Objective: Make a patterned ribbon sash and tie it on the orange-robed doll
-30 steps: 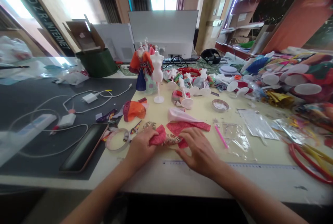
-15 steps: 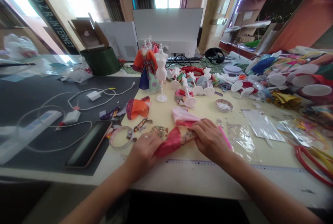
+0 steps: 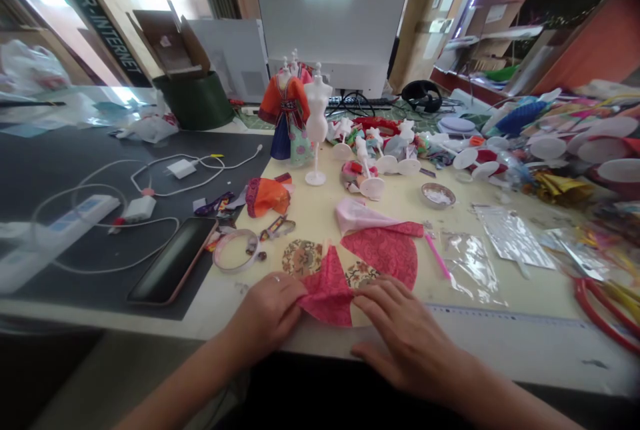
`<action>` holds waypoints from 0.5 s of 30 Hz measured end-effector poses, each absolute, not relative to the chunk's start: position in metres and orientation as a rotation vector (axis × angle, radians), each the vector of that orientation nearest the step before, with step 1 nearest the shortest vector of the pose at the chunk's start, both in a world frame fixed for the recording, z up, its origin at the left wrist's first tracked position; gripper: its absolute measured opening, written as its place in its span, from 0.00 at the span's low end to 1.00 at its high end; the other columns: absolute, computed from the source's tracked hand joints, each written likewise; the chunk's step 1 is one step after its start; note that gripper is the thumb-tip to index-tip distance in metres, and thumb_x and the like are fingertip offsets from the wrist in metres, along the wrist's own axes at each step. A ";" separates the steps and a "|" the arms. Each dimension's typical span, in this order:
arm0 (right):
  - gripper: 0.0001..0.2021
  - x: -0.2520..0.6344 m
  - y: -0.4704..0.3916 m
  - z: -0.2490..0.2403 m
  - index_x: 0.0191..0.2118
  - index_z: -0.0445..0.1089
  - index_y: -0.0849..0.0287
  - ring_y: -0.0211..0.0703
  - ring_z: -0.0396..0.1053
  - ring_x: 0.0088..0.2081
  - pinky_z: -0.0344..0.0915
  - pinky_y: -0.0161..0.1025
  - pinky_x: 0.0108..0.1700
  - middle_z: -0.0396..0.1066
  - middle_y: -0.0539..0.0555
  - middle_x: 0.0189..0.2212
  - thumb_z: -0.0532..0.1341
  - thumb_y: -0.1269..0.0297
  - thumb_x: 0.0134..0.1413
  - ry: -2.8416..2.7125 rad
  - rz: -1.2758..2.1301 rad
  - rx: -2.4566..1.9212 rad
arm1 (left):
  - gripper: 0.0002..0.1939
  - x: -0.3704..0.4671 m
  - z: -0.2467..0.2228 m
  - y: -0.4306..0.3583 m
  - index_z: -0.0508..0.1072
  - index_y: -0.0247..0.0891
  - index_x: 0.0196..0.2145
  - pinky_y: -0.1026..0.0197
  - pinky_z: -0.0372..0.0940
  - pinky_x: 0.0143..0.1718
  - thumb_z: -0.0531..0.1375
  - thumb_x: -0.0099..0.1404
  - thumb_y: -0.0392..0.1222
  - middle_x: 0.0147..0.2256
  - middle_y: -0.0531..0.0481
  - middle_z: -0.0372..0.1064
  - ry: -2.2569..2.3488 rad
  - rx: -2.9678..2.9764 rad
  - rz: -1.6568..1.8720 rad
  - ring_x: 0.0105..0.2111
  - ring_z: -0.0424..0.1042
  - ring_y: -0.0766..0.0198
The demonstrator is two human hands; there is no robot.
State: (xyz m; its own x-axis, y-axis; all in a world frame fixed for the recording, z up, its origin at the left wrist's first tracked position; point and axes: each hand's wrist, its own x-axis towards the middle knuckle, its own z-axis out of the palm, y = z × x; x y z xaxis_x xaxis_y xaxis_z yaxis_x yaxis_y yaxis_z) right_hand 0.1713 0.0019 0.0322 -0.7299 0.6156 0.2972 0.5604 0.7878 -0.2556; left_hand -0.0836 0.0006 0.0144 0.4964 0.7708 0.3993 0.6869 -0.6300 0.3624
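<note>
A deep pink patterned cloth point(image 3: 327, 303) with cream floral sections lies on the pale yellow mat in front of me, partly spread and folded at its near edge. My left hand point(image 3: 273, 303), wearing a ring, pinches the cloth's left edge between thumb and fingers. Over the cloth's near right side rests my right hand point(image 3: 405, 323), its fingers stretched out and its thumb apart; it covers part of the cloth. Beyond lies a pale pink piece of fabric point(image 3: 357, 217) with a deep pink edge. A round floral part point(image 3: 300, 257) shows just past my left hand.
A bare white mini mannequin point(image 3: 317, 127) stands behind, beside a dressed one point(image 3: 287, 117). To the left are a tape roll point(image 3: 216, 257) and a phone point(image 3: 173, 260). A pink stick point(image 3: 438, 258), plastic bag point(image 3: 473, 270), ruler point(image 3: 480, 315) and red-handled scissors point(image 3: 583, 300) lie right.
The deep pink cloth has been laid out wider on the mat. My right hand has come down nearer to me and its fingers have straightened. My left hand keeps its pinch.
</note>
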 end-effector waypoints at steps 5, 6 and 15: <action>0.09 0.155 0.003 0.020 0.31 0.67 0.61 0.46 0.62 0.36 0.63 0.47 0.45 0.68 0.57 0.32 0.52 0.78 0.53 -2.743 0.063 -0.901 | 0.09 -0.077 0.020 -0.005 0.72 0.35 0.35 0.53 0.67 0.39 0.51 0.65 0.36 0.34 0.45 0.72 1.288 2.543 0.661 0.36 0.70 0.58; 0.10 0.160 0.004 0.020 0.30 0.67 0.61 0.45 0.62 0.35 0.63 0.47 0.46 0.68 0.56 0.31 0.52 0.79 0.53 -2.762 0.086 -0.877 | 0.09 -0.078 0.022 -0.008 0.72 0.35 0.37 0.53 0.67 0.41 0.52 0.65 0.37 0.35 0.44 0.72 1.263 2.547 0.619 0.38 0.69 0.57; 0.07 0.221 0.009 0.046 0.38 0.68 0.54 0.45 0.67 0.38 0.65 0.44 0.43 0.70 0.53 0.37 0.55 0.69 0.56 -2.822 0.453 -0.955 | 0.09 -0.088 0.026 -0.021 0.71 0.36 0.41 0.54 0.67 0.46 0.57 0.63 0.41 0.39 0.44 0.73 1.169 2.520 0.709 0.43 0.71 0.58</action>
